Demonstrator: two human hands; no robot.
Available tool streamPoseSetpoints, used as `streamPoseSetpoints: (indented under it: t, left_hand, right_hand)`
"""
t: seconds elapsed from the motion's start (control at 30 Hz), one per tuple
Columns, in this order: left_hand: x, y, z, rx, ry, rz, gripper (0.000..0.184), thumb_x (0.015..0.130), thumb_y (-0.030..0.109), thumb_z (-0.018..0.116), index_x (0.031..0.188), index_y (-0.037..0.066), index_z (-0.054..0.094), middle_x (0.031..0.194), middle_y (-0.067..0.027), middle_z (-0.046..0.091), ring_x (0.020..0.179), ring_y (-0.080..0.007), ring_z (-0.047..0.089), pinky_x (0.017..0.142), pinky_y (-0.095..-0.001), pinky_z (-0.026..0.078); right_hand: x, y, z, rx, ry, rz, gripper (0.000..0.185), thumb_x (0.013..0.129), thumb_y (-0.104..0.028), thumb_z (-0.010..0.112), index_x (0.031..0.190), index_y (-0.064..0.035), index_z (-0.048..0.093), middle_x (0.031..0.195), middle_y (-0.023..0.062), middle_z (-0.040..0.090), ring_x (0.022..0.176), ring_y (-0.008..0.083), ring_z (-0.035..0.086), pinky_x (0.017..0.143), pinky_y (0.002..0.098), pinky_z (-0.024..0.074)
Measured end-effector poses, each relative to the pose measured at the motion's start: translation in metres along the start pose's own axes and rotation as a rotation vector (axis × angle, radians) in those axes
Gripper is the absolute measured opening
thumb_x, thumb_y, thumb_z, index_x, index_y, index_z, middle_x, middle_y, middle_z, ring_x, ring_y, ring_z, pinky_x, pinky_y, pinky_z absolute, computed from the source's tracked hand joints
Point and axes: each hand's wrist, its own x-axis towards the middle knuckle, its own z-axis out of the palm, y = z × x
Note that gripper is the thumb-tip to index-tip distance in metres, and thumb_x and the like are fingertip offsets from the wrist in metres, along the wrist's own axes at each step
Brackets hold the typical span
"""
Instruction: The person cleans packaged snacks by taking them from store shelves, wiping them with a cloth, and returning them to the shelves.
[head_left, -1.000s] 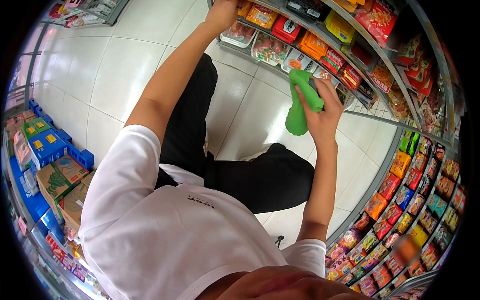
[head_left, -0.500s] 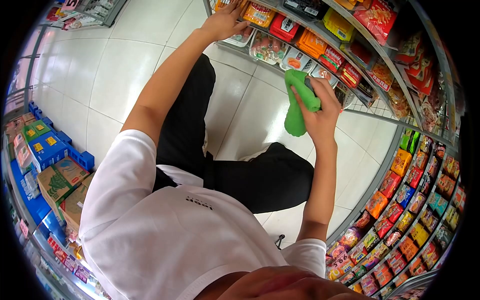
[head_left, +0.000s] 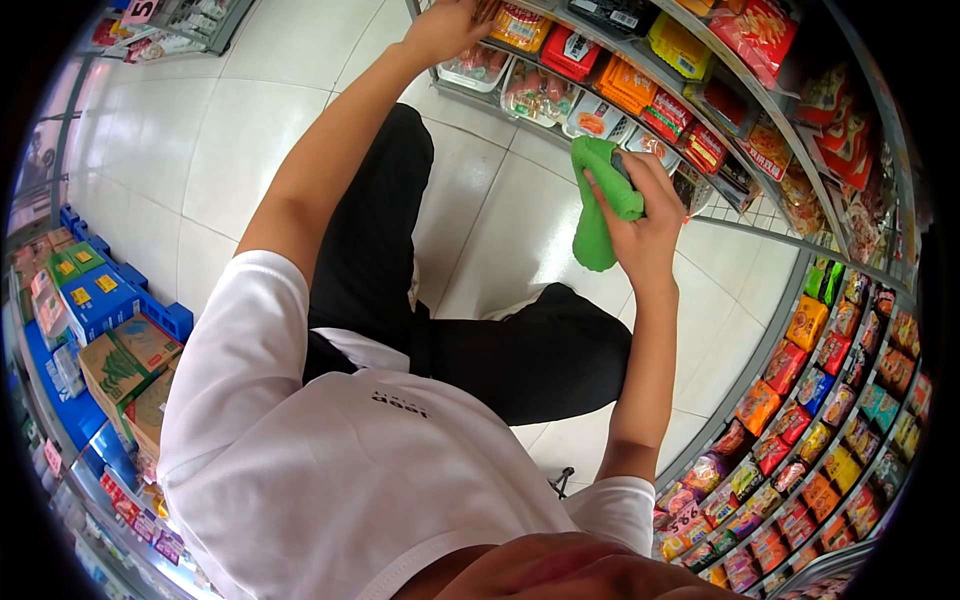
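This is a shop, apparently a grocery or convenience store: tiered grey metal shelves (head_left: 775,103) display packaged food, bright plastic-wrapped packets (head_left: 790,423) line another rack, a pink price card (head_left: 684,519) shows large digits, and printed brown cardboard cartons (head_left: 125,355) are stacked opposite.

A bright green cloth (head_left: 594,238), folded over, hangs from the right hand (head_left: 650,222), its lower end dangling.

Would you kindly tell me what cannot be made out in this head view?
In the head view:
- Left hand: partly cut off by the top edge; what its fingertips touch is unclear.
- Dark object in the right hand: mostly hidden by that hand and the green cloth.
- Packets at lower right: fine print too small to read.
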Motion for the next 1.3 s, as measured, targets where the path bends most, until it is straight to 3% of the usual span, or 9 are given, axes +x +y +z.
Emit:
streamPoseSetpoints:
  t: [0.2, 0.3, 0.5, 0.7, 0.8, 0.9, 1.0, 1.2, 1.3]
  left_hand:
    - [0.012, 0.023, 0.008, 0.224, 0.135, 0.114, 0.041, 0.088, 0.029, 0.062, 0.116, 0.000, 0.068, 0.114, -0.0250, 0.070, 0.105, -0.0423, 0.066, 0.091, -0.0513, 0.053]
    - [0.036, 0.035, 0.001, 0.370, -0.339, -0.099, 0.039, 0.085, 0.035, 0.069, 0.109, 0.004, 0.074, 0.113, -0.0232, 0.072, 0.106, -0.0385, 0.069, 0.091, -0.0500, 0.054]
    - [0.050, 0.040, -0.005, 0.411, -0.355, -0.016, 0.060, 0.070, 0.051, 0.081, 0.116, 0.013, 0.075, 0.119, -0.0191, 0.072, 0.113, -0.0355, 0.068, 0.098, -0.0455, 0.053]
    - [0.061, 0.023, 0.006, 0.322, -0.266, 0.111, 0.083, 0.058, 0.051, 0.088, 0.129, 0.012, 0.068, 0.138, -0.0181, 0.062, 0.128, -0.0378, 0.057, 0.109, -0.0448, 0.045]
    - [0.061, 0.020, 0.010, 0.315, -0.110, 0.151, 0.083, 0.056, 0.049, 0.090, 0.127, 0.011, 0.068, 0.136, -0.0188, 0.063, 0.126, -0.0403, 0.057, 0.107, -0.0453, 0.046]
    - [0.052, 0.036, -0.001, 0.268, -0.070, 0.231, 0.079, 0.057, 0.047, 0.090, 0.123, 0.010, 0.069, 0.133, -0.0213, 0.063, 0.125, -0.0411, 0.057, 0.106, -0.0459, 0.046]
    - [0.052, 0.041, -0.008, 0.042, -0.257, -0.059, 0.068, 0.068, 0.043, 0.087, 0.124, 0.009, 0.068, 0.132, -0.0246, 0.062, 0.124, -0.0434, 0.056, 0.104, -0.0488, 0.046]
    - [0.038, -0.014, 0.028, 0.003, 0.102, 0.256, 0.059, 0.088, 0.035, 0.074, 0.133, 0.001, 0.058, 0.126, -0.0299, 0.060, 0.118, -0.0493, 0.055, 0.102, -0.0527, 0.045]
    - [0.024, -0.004, 0.022, -0.061, 0.094, 0.111, 0.064, 0.089, 0.033, 0.075, 0.136, -0.002, 0.051, 0.124, -0.0312, 0.059, 0.117, -0.0499, 0.054, 0.103, -0.0531, 0.043]
  right_hand:
    - [0.000, -0.001, -0.001, -0.017, -0.018, 0.005, 0.032, 0.082, -0.002, 0.082, 0.110, 0.0055, 0.068, 0.103, 0.0127, 0.068, 0.090, 0.0242, 0.066, 0.083, 0.0319, 0.0532]
    - [-0.001, 0.000, -0.001, 0.000, -0.010, 0.012, 0.032, 0.082, -0.002, 0.082, 0.111, 0.0053, 0.068, 0.103, 0.0128, 0.068, 0.090, 0.0240, 0.066, 0.083, 0.0318, 0.0530]
    - [-0.002, 0.006, -0.003, 0.014, -0.007, 0.007, 0.033, 0.083, -0.002, 0.082, 0.112, 0.0051, 0.068, 0.103, 0.0125, 0.069, 0.089, 0.0239, 0.066, 0.082, 0.0321, 0.0533]
    - [0.000, 0.004, -0.003, 0.027, -0.019, 0.014, 0.032, 0.085, -0.004, 0.080, 0.113, 0.0042, 0.069, 0.102, 0.0118, 0.069, 0.088, 0.0240, 0.067, 0.081, 0.0324, 0.0535]
    - [0.001, 0.007, -0.003, 0.028, -0.013, -0.002, 0.032, 0.084, -0.004, 0.080, 0.113, 0.0039, 0.069, 0.101, 0.0121, 0.068, 0.087, 0.0246, 0.067, 0.080, 0.0325, 0.0535]
    - [0.001, 0.008, -0.004, 0.031, -0.015, 0.003, 0.033, 0.083, -0.003, 0.077, 0.114, 0.0026, 0.069, 0.102, 0.0127, 0.068, 0.089, 0.0277, 0.067, 0.081, 0.0337, 0.0535]
    - [0.000, 0.009, -0.005, 0.044, -0.025, 0.021, 0.035, 0.081, 0.000, 0.071, 0.116, 0.0000, 0.069, 0.105, 0.0135, 0.067, 0.092, 0.0330, 0.067, 0.082, 0.0358, 0.0538]
    - [0.001, 0.009, -0.006, 0.044, -0.022, 0.021, 0.034, 0.081, -0.001, 0.071, 0.115, -0.0007, 0.068, 0.105, 0.0134, 0.067, 0.092, 0.0341, 0.067, 0.082, 0.0367, 0.0538]
    - [0.002, 0.008, -0.005, 0.049, -0.025, 0.027, 0.035, 0.080, -0.001, 0.070, 0.115, -0.0008, 0.068, 0.104, 0.0132, 0.067, 0.092, 0.0343, 0.067, 0.081, 0.0367, 0.0537]
